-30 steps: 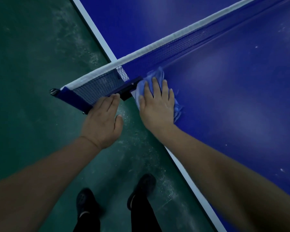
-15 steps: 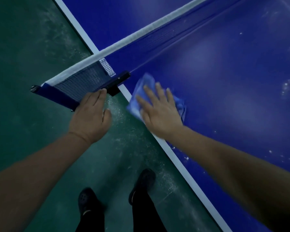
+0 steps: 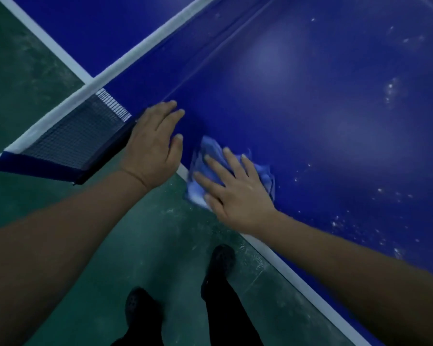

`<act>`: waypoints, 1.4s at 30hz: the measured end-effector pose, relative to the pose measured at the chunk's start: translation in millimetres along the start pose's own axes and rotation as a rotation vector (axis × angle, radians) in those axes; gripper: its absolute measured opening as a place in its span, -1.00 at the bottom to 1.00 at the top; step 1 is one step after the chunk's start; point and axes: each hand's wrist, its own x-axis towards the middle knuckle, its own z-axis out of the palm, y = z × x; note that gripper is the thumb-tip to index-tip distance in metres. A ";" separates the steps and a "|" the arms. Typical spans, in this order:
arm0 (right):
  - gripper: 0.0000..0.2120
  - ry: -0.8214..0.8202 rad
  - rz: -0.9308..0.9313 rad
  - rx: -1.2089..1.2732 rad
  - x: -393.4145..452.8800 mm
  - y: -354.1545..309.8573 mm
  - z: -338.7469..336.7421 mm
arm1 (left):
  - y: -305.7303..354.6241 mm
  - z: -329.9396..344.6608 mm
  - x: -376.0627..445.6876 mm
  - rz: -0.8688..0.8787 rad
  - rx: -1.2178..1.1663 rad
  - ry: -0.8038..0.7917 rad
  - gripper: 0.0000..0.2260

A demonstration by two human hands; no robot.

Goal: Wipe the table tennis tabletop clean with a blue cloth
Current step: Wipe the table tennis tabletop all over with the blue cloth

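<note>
Right hand (image 3: 238, 193), fingers flat, presses blue cloth (image 3: 211, 158) onto tabletop (image 3: 335, 108) edge for wiping contact. Left hand (image 3: 151, 146) relaxed, grasping nothing, braces near net (image 3: 78, 136) (likely for balance).

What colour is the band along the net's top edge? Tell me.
White, topping the dark mesh of the net; the band shows clearly in the head view.

1. Left hand (image 3: 152, 146) palm down, fingers straight and close together, thumb set apart, forearm reaching in from the lower left.
2. Right hand (image 3: 238, 191) palm down, fingers spread and straight, pressing flat, forearm stretched in from the lower right.
3. Both forearms bare.
</note>
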 end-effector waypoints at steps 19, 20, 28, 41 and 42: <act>-0.50 0.101 0.940 0.107 -14.4 -49.3 10.2 | -6.9 43.7 42.5 0.374 0.024 -0.353 -0.42; -0.49 0.072 1.040 0.109 -41.2 -44.5 11.5 | -7.8 44.6 43.8 0.377 0.024 -0.352 -0.42; -0.47 0.209 2.038 0.188 -88.8 -19.6 -2.8 | -12.1 45.1 45.2 0.375 0.033 -0.360 -0.45; -0.44 0.188 2.168 0.193 -190.9 -31.0 9.2 | -9.6 42.9 45.6 0.377 0.056 -0.367 -0.46; -0.46 0.220 2.216 0.187 -178.5 -29.7 9.2 | -9.5 43.1 45.4 0.377 0.055 -0.367 -0.46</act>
